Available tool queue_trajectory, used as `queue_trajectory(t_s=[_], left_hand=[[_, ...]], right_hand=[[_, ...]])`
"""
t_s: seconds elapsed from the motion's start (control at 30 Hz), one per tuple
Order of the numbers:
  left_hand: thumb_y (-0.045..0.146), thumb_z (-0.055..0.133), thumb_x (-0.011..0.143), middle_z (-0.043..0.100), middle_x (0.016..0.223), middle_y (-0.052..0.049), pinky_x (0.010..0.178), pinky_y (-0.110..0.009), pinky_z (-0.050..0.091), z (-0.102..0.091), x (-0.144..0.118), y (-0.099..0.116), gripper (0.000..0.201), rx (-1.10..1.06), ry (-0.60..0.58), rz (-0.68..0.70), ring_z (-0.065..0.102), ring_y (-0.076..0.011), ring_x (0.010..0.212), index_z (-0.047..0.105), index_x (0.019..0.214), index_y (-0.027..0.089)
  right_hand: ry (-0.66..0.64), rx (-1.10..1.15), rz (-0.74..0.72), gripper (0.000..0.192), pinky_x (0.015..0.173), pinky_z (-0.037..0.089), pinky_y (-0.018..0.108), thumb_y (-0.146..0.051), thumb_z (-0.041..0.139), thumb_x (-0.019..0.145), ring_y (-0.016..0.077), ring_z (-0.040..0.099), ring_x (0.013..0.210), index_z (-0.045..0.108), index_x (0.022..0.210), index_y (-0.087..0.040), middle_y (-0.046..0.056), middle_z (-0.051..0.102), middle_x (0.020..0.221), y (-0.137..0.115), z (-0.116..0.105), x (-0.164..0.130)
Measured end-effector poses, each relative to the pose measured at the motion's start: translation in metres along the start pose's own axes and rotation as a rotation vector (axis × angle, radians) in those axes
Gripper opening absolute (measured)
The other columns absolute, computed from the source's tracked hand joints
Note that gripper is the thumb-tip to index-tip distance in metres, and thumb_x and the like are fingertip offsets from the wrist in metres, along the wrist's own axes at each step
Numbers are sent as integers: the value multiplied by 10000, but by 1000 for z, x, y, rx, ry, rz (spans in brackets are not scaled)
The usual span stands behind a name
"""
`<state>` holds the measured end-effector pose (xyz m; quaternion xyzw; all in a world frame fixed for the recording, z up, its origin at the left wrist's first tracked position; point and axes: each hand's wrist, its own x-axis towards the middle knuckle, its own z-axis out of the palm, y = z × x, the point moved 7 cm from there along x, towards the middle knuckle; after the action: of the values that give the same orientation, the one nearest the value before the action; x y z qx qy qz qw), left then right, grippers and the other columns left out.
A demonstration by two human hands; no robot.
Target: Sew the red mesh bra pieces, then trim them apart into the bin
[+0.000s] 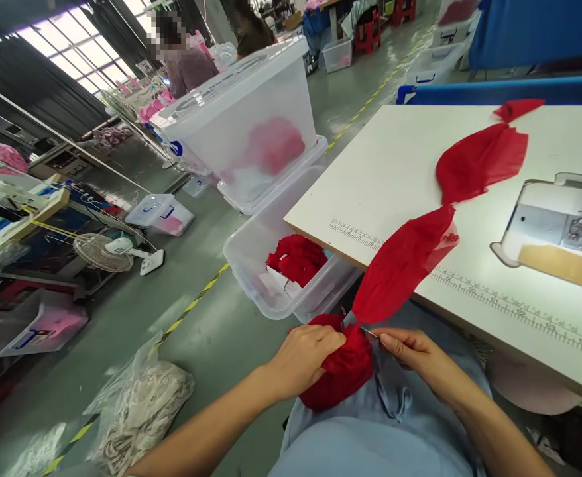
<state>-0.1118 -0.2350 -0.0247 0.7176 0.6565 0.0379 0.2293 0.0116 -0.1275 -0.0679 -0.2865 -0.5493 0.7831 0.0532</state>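
Recorder: Fingers first; what do we log?

Observer: We see the left hand (313,348) closed over a red bundle (338,384) on the lap (370,444), fingers near the bundle's narrow neck (355,324). The right hand (410,348) pinches a thin metal tool (369,332) between thumb and forefinger, its tip at that neck. We cannot tell the tool's exact kind.

Recorder: And the red fabric (395,271), relative to those fingers?

Observer: Bundle under the left fingers; just beyond both hands, a gathered red panel (403,262) runs up over the edge of the white table (355,165), then joins further red pieces (480,162) well ahead of the right fingers. Beyond the left hand, we note an open plastic bin (251,271) holding more red cloth (298,258).

Recorder: Failure modes?

Observer: We judge three. If the tip slips at the neck, it could snag the sheer fabric or prick the left fingers, which lie near. If the left grip slackens, the bundle could slide off the lap. If the hands pull the panel down too hard, the pieces could drag across the table, since we see nothing pinning them; a neck might tear too.
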Motion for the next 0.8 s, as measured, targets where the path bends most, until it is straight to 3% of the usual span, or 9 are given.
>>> queue_trajectory(t_s=[0.17, 0.3, 0.4, 0.53, 0.67, 0.8], left_hand=[[-16, 431, 556, 659, 885, -41, 662, -287, 374, -1, 0, 2, 491, 32, -32, -6, 581, -191, 773, 493, 996, 195], [-22, 436, 559, 670, 922, -38, 673, -283, 380, 7, 1, 2, 517, 59, -97, -37, 598, -190, 801, 489, 1023, 199], [-25, 437, 615, 671, 918, -36, 663, -285, 377, 6, 3, 4, 447, 91, -142, -50, 607, -193, 811, 483, 998, 201], [50, 512, 740, 672, 904, -5, 592, -274, 345, -26, 16, 21, 341, 58, -227, 46, 621, -188, 787, 447, 1029, 220], [159, 569, 880, 685, 859, 22, 507, -271, 294, -69, 39, 58, 239, 143, -371, 279, 641, -182, 741, 454, 1073, 241], [216, 590, 909, 670, 731, 29, 427, -293, 217, -78, 54, 79, 204, 324, -480, 418, 604, -180, 599, 502, 1092, 234]], right_hand=[[-9, 3, 6, 522, 558, 371, 258, -731, 677, 705, 128, 380, 557, 811, 860, -252, -8, 561, 582, -3, 5, 1], [-50, 24, -42, 514, 583, 385, 254, -703, 646, 760, 119, 384, 560, 754, 734, -202, -22, 533, 578, -4, 13, 6], [-24, 43, -92, 516, 614, 412, 260, -677, 647, 775, 135, 463, 602, 689, 645, -180, -11, 571, 608, 1, 12, 10], [41, 2, -120, 505, 743, 505, 333, -692, 656, 753, 225, 629, 746, 773, 761, -201, 41, 719, 734, 14, -1, 10], [154, -66, -153, 530, 817, 537, 408, -723, 645, 737, 299, 676, 877, 816, 848, -234, 86, 768, 820, 16, -22, 0], [193, -63, -175, 533, 766, 543, 379, -737, 637, 737, 265, 658, 784, 823, 841, -248, 67, 745, 746, 6, -29, -15]])
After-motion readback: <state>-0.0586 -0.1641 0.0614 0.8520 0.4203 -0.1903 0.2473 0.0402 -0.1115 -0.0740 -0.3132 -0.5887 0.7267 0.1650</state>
